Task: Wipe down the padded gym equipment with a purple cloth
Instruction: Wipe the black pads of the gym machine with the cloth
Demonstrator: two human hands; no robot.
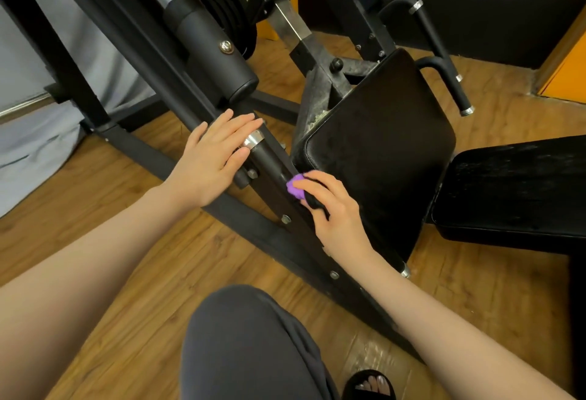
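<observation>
My right hand [329, 209] grips a bunched purple cloth [295, 188] and holds it against the black metal bar [279, 174] of the gym machine, just left of the black padded seat [380, 146]. Only a small purple part of the cloth shows beyond my fingers. My left hand [212, 158] rests flat with straight fingers on the same bar, over its chrome ring [253, 139]. A second black pad [513, 190] lies to the right.
The machine's black frame beams [177, 165] cross the wooden floor [126, 288] diagonally. Black handles [444, 60] with chrome ends rise behind the seat. Weight plates [228, 16] hang at the back. My dark-trousered knee [250, 342] and sandalled foot [371, 385] fill the bottom centre.
</observation>
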